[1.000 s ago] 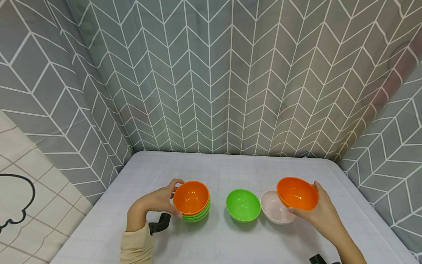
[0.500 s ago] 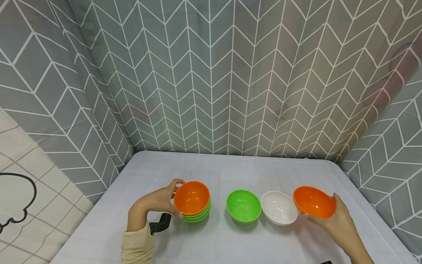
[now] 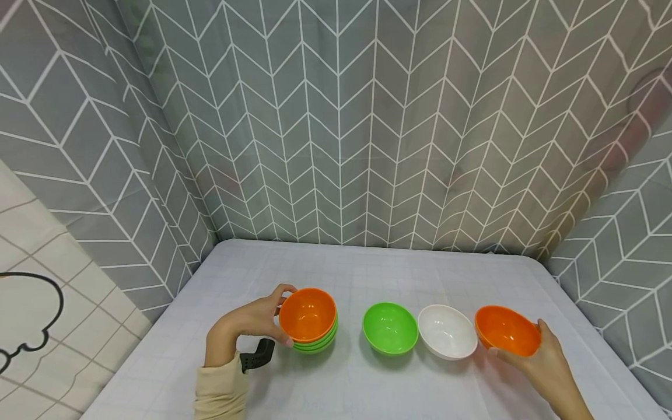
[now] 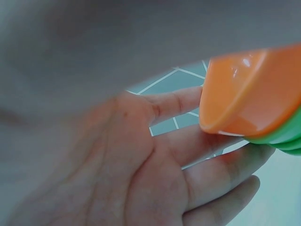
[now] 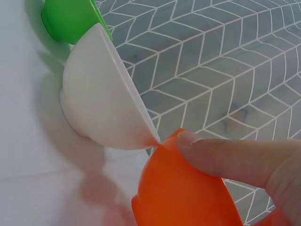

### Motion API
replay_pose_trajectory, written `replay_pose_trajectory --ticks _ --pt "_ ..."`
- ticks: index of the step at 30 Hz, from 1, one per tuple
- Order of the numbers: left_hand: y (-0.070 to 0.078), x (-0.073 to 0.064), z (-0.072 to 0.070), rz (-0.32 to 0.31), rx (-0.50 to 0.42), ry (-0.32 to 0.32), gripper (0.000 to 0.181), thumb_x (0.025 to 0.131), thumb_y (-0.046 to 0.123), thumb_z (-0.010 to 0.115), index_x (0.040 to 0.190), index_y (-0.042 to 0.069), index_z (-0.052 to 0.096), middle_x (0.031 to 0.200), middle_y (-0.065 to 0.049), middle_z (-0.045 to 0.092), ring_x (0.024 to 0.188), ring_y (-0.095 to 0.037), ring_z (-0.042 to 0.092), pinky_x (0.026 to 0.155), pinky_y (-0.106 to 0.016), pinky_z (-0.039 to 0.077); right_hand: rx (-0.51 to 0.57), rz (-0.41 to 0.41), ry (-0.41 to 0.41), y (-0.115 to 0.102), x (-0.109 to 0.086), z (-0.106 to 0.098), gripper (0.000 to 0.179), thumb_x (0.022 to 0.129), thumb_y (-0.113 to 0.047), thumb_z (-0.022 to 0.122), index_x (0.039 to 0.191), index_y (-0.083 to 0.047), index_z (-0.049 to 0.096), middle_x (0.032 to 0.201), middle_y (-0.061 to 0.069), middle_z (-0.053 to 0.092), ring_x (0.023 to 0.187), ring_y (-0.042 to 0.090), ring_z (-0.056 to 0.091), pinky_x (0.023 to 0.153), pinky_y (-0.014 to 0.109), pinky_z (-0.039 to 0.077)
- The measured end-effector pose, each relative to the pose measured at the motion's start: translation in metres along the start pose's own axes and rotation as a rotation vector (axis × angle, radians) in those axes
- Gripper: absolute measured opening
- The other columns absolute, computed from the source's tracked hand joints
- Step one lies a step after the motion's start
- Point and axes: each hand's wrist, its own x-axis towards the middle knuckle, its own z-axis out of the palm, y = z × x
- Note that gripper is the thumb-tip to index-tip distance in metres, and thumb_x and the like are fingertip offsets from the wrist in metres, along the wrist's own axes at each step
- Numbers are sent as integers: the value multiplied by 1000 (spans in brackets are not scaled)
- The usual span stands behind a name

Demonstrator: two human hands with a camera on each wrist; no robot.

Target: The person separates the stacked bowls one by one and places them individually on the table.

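Note:
On the left in the head view stands a stack of bowls, an orange bowl point(image 3: 308, 315) on top of several green bowls point(image 3: 317, 346). My left hand point(image 3: 255, 321) holds the stack's left side, thumb at the near rim and fingers behind; the left wrist view shows the fingers along the orange wall point(image 4: 244, 94). At the right, my right hand point(image 3: 541, 364) pinches a second orange bowl point(image 3: 507, 331) between thumb and fingers, tilted slightly. Its rim meets the rim of a white bowl point(image 3: 448, 332) in the right wrist view, where my thumb point(image 5: 221, 157) presses the orange bowl's rim.
A single green bowl point(image 3: 390, 328) stands left of the white bowl, close beside it. All rest on a table with a white cloth point(image 3: 346, 385). Grey patterned curtains point(image 3: 357, 128) hang behind the table and on both sides.
My right hand has carried the orange bowl from above the white bowl rightward and down to beside it, uncovering the white bowl. My left hand stays on the stack.

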Motion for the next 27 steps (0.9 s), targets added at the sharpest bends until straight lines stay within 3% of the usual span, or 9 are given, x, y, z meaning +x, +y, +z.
replay_pose_trajectory --ticks 15,27 --pt "-4 2 1 6 1 -1 95 68 19 88 139 10 27 136 -18 49 126 -47 43 98 -63 37 9 -35 -7 13 1 5 114 78 -23 79 141 21 -5 137 50 14 121 61 23 98 73 21" --pt "0 0 1 13 -18 -9 96 68 14 88 140 10 25 138 -20 48 126 -49 42 97 -64 37 -8 -28 -60 21 5 6 117 78 -22 79 141 20 -9 137 51 10 120 61 22 97 74 21"
